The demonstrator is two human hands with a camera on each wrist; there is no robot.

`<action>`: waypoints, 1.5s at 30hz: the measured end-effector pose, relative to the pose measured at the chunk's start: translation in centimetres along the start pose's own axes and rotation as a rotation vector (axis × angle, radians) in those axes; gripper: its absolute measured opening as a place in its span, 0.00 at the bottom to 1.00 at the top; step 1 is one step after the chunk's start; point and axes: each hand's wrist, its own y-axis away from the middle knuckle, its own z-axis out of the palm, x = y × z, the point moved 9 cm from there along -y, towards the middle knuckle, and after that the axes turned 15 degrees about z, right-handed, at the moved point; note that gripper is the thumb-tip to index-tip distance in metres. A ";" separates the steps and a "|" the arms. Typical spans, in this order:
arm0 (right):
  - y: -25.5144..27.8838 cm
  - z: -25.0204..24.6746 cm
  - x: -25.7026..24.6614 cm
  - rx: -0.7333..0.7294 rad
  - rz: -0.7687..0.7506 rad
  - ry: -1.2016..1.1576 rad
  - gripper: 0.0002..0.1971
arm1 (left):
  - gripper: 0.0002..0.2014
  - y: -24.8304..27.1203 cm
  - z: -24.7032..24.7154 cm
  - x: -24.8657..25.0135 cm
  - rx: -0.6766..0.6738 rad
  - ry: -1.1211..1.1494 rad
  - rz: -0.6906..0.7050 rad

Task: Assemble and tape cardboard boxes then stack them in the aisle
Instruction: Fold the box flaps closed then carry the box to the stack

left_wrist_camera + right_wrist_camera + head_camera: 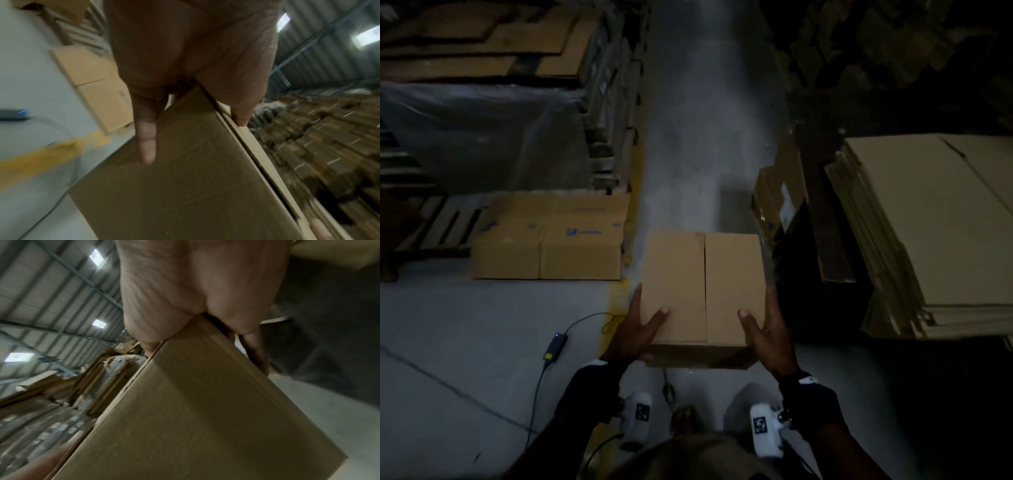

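A plain brown cardboard box (702, 287) with its top flaps folded together hangs above the grey floor in front of me. My left hand (637, 329) presses its left side with straight fingers, thumb lying flat on the top. My right hand (767, 329) mirrors this on the right side. In the left wrist view the left hand (185, 48) straddles the box (185, 186) at its upper edge. The right wrist view has the right hand (195, 280) over the same edge of the box (205, 410), fingers running down its side.
Two assembled boxes (548, 240) sit on the floor to the left, by a yellow floor line (619, 294). A stack of flat cardboard sheets (928, 240) fills the right. A power adapter (554, 346) and its cable lie near my left arm. The aisle floor (705, 137) runs ahead.
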 end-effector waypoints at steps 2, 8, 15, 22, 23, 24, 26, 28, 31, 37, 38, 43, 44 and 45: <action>-2.5 1.2 -3.1 0.004 -0.010 -0.003 0.44 | 0.42 -3.0 -1.6 1.5 0.017 0.027 0.031; -12.5 2.0 -10.6 0.002 -0.081 -0.038 0.43 | 0.37 -13.4 -4.4 6.8 0.083 0.007 0.183; -25.4 0.7 -20.1 0.006 -0.119 -0.116 0.42 | 0.27 -27.9 -4.1 16.0 0.085 -0.062 0.332; -35.1 -2.9 -29.4 0.087 -0.163 -0.125 0.44 | 0.38 -40.7 -2.9 23.7 0.029 -0.118 0.341; -36.2 -3.6 -30.5 0.099 -0.177 -0.136 0.43 | 0.38 -42.5 -2.5 24.6 0.013 -0.118 0.336; -37.1 -4.2 -31.5 0.122 -0.182 -0.137 0.42 | 0.38 -44.1 -2.2 25.3 -0.004 -0.128 0.334; -39.5 -5.7 -33.5 0.174 -0.199 -0.148 0.43 | 0.39 -48.0 -1.4 27.2 -0.042 -0.149 0.353; -41.8 -6.9 -35.4 0.219 -0.210 -0.176 0.47 | 0.40 -52.4 -0.6 29.4 -0.074 -0.159 0.408; -45.4 -9.0 -37.8 0.307 -0.196 -0.255 0.51 | 0.35 -58.7 1.5 33.3 -0.155 -0.180 0.464; -51.5 -14.3 -41.3 0.537 -0.124 -0.409 0.42 | 0.37 -70.4 8.2 41.4 -0.417 -0.174 0.590; -52.2 -15.3 -42.0 0.582 -0.120 -0.436 0.43 | 0.37 -72.2 9.6 42.9 -0.465 -0.177 0.619; -53.8 -20.7 -43.0 0.814 -0.057 -0.461 0.41 | 0.41 -78.5 17.4 48.3 -0.713 -0.218 0.666; -53.9 -21.7 -43.0 0.860 -0.041 -0.446 0.40 | 0.43 -79.5 18.9 49.2 -0.751 -0.226 0.675; -54.3 -23.0 -42.7 0.906 -0.023 -0.442 0.41 | 0.45 -80.5 20.8 50.2 -0.796 -0.243 0.689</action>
